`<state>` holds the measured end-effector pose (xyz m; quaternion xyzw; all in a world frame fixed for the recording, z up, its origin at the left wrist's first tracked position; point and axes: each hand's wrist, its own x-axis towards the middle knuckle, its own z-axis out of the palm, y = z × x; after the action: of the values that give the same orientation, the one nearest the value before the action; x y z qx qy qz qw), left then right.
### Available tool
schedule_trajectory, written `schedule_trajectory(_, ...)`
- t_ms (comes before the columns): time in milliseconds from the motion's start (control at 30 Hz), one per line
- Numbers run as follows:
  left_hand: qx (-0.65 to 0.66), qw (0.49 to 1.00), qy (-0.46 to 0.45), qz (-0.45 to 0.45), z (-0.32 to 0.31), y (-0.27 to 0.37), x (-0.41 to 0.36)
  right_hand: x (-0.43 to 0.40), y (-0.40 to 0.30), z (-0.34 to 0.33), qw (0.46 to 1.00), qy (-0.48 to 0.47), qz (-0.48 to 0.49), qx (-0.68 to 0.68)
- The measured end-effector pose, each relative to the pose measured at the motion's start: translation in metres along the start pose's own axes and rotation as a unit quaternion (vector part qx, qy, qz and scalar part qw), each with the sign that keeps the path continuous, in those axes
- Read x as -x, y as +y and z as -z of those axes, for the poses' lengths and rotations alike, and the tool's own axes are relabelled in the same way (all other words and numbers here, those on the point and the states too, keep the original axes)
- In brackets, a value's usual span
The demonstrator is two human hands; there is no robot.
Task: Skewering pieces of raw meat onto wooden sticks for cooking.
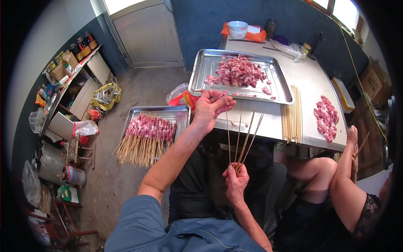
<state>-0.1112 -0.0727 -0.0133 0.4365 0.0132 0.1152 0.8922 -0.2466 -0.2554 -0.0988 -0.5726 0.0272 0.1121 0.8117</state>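
My left hand (213, 108) pinches a small piece of raw meat at the tip of one bamboo skewer. Lower down, my right hand (236, 182) grips several fanned bamboo skewers (248, 135) near their lower ends, points upward. Beyond my left hand, a metal tray (286, 91) on the table bears a heap of cut raw meat (240, 71). A bundle of bare skewers (292, 116) lies partly beside and under that tray's right edge. To the left, a lower metal tray (184, 115) holds rows of meat threaded on skewers (148, 135).
Another meat pile (326, 118) lies on the metal-topped table (261, 121). At the right, a seated person (352, 138) holds skewers. A bowl (237, 30) stands at the table's far end. A red plastic bag (185, 99) is between the trays. Cluttered shelving (77, 74) lines the left wall.
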Motion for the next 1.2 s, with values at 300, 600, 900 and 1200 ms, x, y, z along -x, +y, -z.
schedule_trajectory(300, 0.013, 0.999, -0.003, 0.050, 0.013, -0.020, 0.001, 0.005, 0.010, 0.003, 1.000, 0.026, 0.008, 0.013)
schedule_trajectory(600, -0.026, 0.990, -0.072, 0.116, 0.018, -0.033, 0.012, 0.006, 0.010, 0.006, 0.999, 0.041, 0.001, 0.000)
schedule_trajectory(900, -0.072, 0.997, -0.037, 0.004, 0.013, -0.023, 0.001, -0.004, 0.009, 0.011, 1.000, 0.013, 0.005, 0.004)
schedule_trajectory(1200, -0.029, 0.999, -0.014, 0.023, 0.014, -0.020, -0.001, -0.001, 0.015, 0.006, 1.000, 0.003, -0.008, -0.012)
